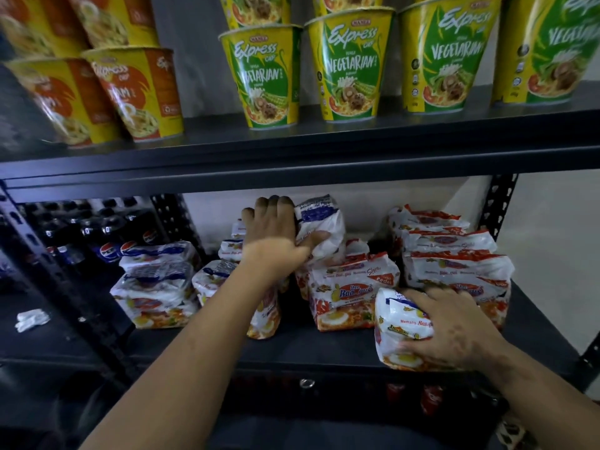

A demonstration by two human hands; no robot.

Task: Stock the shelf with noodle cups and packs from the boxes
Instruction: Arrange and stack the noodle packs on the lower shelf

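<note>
With cups (349,64) already lining the upper shelf (292,151), we judged stocking well along: our left hand (276,241) gripped an upright pack (319,228) mid-frame, our right hand (454,329) clasped another pack (399,323) lower right.

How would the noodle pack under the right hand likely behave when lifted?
The noodle pack is probably light, since the right hand alone covers it. Its glossy wrapper looks crinkled, so likely soft outside and somewhat slippery. Standing on end at the shelf edge, it may tip.
</note>
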